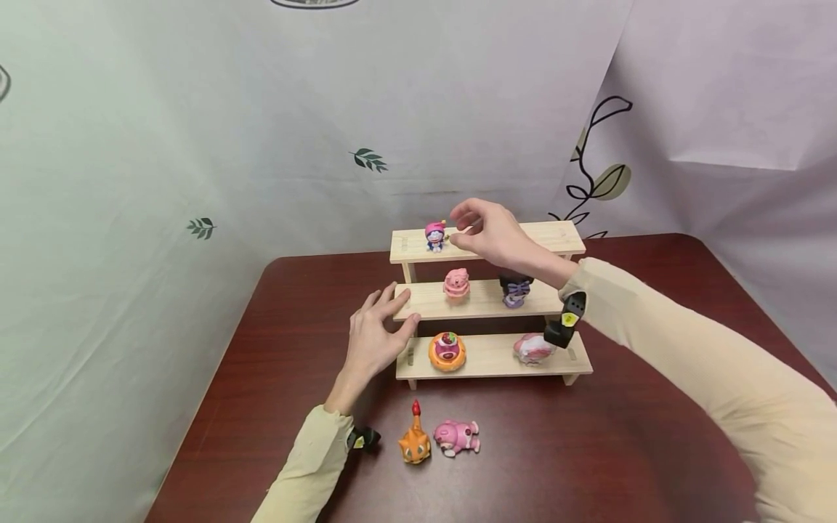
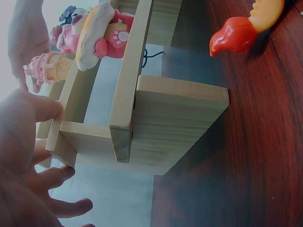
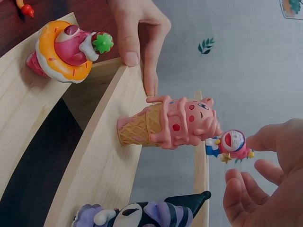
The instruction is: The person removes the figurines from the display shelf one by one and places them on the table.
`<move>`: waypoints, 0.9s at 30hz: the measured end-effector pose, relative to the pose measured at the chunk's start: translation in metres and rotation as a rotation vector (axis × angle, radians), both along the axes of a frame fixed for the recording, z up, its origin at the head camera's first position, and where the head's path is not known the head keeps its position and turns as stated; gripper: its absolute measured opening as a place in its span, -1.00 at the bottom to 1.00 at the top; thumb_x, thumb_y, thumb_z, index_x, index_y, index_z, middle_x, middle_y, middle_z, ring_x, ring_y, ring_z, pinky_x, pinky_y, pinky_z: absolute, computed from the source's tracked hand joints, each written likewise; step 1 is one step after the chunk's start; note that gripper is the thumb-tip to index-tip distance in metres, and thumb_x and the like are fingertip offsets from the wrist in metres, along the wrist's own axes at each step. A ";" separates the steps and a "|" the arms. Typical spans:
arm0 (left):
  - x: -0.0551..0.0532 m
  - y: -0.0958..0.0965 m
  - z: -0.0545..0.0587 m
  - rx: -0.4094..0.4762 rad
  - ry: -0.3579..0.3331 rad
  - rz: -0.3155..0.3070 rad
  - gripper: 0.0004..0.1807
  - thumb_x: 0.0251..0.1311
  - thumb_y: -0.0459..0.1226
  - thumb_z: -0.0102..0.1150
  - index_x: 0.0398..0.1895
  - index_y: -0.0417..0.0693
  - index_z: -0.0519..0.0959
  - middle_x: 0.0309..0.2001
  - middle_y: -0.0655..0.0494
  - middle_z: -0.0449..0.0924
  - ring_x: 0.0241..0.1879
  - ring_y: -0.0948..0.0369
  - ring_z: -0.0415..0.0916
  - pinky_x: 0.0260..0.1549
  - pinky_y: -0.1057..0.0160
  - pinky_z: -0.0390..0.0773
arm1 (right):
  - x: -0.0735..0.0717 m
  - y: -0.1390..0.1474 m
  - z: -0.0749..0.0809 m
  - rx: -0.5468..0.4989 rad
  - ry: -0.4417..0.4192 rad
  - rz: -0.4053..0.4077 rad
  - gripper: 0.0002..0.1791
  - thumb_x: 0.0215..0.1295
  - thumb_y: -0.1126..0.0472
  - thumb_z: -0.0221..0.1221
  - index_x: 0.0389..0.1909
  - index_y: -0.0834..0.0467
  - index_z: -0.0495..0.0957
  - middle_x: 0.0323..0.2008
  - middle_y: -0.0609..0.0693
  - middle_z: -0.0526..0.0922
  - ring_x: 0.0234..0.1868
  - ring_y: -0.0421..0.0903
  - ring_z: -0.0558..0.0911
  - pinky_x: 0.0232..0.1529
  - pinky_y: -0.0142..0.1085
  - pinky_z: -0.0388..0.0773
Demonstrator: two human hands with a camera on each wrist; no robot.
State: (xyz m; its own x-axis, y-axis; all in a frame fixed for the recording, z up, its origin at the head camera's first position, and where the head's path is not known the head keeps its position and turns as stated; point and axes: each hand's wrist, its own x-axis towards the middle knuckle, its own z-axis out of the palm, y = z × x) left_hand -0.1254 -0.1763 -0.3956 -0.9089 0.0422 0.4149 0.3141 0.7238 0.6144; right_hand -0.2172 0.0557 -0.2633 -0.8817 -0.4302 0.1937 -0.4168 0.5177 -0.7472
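- Surface (image 1: 621,450): runs in front of the shelf (image 1: 485,298) and under it, dark red-brown.
- Orange figure (image 1: 415,444): lies before the shelf's left end, its red-tipped tail pointing toward the shelf.
- Pink bear (image 1: 458,437): lies in front of the shelf, just right of the orange figure.
- Donut figure (image 1: 447,353): on the shelf's bottom step, left part.
- Pink-and-white figure (image 1: 533,349): on the shelf's bottom step, right part.
- Left hand (image 1: 377,331): at the left end of the shelf's middle step, pinching the board between thumb and index finger; the other fingers spread past the end.
- Cone figure (image 1: 456,285): upright on the shelf's middle step, left of centre.
- Purple figure (image 1: 516,290): on the shelf's middle step, right part.
- Right hand (image 1: 493,231): above the shelf's top step, thumb and loosely bent fingers apart, beside the blue figure; whether it touches, I cannot tell.
- Blue figure (image 1: 434,237): pink-hatted, upright on the shelf's top step, left part.
- Cloth (image 1: 471,109): hangs behind the shelf, leaf-printed.
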 end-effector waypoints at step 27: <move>-0.001 -0.001 -0.001 -0.006 0.009 -0.004 -0.48 0.19 -0.07 0.30 0.23 -0.01 0.62 0.33 -0.11 0.44 0.33 -0.27 0.27 0.19 -0.34 0.16 | -0.017 -0.020 -0.007 -0.037 -0.113 0.001 -0.53 0.22 0.28 0.35 0.14 0.28 0.51 0.01 0.21 0.61 0.03 0.11 0.58 0.04 -0.09 0.49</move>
State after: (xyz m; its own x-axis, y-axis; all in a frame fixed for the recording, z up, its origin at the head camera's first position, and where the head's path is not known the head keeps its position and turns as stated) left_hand -0.1268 -0.1768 -0.3970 -0.9050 0.0485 0.4227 0.3224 0.7263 0.6071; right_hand -0.2339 0.0357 -0.2698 -0.8981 -0.4260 0.1090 -0.3298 0.4887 -0.8077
